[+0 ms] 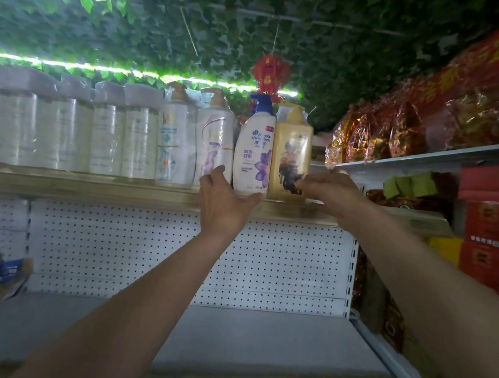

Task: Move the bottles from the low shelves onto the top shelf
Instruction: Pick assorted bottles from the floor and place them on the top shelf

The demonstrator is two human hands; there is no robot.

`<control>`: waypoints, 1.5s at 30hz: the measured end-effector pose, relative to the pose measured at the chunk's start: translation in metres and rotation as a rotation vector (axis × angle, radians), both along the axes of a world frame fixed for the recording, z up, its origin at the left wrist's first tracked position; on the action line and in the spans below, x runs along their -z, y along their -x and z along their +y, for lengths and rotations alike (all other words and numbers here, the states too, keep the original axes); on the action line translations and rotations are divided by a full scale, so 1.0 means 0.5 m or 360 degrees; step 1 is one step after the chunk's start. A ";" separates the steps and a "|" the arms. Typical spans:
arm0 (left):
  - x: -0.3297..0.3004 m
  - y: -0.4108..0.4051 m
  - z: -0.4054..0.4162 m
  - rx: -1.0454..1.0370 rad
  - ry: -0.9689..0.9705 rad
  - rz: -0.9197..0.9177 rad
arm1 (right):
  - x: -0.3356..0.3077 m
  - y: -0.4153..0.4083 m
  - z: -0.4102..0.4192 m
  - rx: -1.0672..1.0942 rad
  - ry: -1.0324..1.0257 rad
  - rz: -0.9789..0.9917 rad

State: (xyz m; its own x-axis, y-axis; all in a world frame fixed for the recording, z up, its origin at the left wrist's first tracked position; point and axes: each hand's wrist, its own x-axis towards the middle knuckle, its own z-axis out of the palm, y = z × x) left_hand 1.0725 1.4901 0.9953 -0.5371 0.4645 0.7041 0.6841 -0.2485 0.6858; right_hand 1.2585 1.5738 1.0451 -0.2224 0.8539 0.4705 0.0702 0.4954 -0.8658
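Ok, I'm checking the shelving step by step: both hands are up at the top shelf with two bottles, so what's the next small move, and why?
Probably push both bottles back. The left hand cups the base of the white Head & Shoulders bottle, the right hand grips the amber bottle, and both stand at the top shelf front edge.

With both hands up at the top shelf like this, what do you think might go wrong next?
The white shampoo bottle stands at the very front edge of the top shelf, with the left hand cupping its base; it may tip forward when let go. The amber bottle is pressed tight against it, held low by the right hand, so nudging one could topple the other. The row is packed, so pushing sideways might disturb the purple-label bottle.
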 end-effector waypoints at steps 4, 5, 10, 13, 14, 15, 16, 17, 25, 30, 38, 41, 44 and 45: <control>0.035 0.029 -0.037 0.0176 0.0070 -0.0081 | 0.049 0.027 -0.060 -0.0002 0.0106 0.0006; 0.053 0.045 -0.055 0.0230 0.0108 -0.0107 | 0.067 0.039 -0.084 0.0002 0.0155 0.0014; 0.122 0.086 -0.115 0.0429 0.0244 -0.0227 | 0.140 0.067 -0.156 -0.0035 0.0285 0.0009; 0.188 0.115 -0.169 0.0502 0.0393 -0.0312 | 0.198 0.094 -0.214 0.0017 0.0423 -0.0029; 0.208 0.122 -0.184 0.0534 0.0439 -0.0346 | 0.216 0.102 -0.227 0.0026 0.0474 -0.0034; 0.232 0.131 -0.200 0.0571 0.0495 -0.0387 | 0.238 0.111 -0.246 0.0029 0.0519 -0.0055; 0.260 0.140 -0.223 0.0593 0.0558 -0.0434 | 0.267 0.122 -0.266 0.0042 0.0576 -0.0073; 0.278 0.145 -0.237 0.0611 0.0599 -0.0468 | 0.288 0.128 -0.280 0.0048 0.0609 -0.0084; 0.469 0.194 -0.370 0.0830 0.1108 -0.0794 | 0.500 0.167 -0.426 0.0109 0.0954 -0.0223; 0.590 0.217 -0.440 0.1011 0.1318 -0.0975 | 0.617 0.171 -0.489 0.0096 0.1150 -0.0313; 0.764 0.213 -0.497 0.0877 0.1583 -0.1195 | 0.785 0.173 -0.508 0.0014 0.1356 -0.0560; 0.819 0.203 -0.509 0.0804 0.1586 -0.1349 | 0.844 0.173 -0.501 0.0043 0.1468 -0.0629; 0.861 0.191 -0.515 0.0742 0.1595 -0.1449 | 0.904 0.162 -0.495 0.0001 0.1582 -0.0609; 0.875 0.186 -0.515 0.0706 0.1602 -0.1482 | 0.925 0.154 -0.494 -0.0022 0.1624 -0.0599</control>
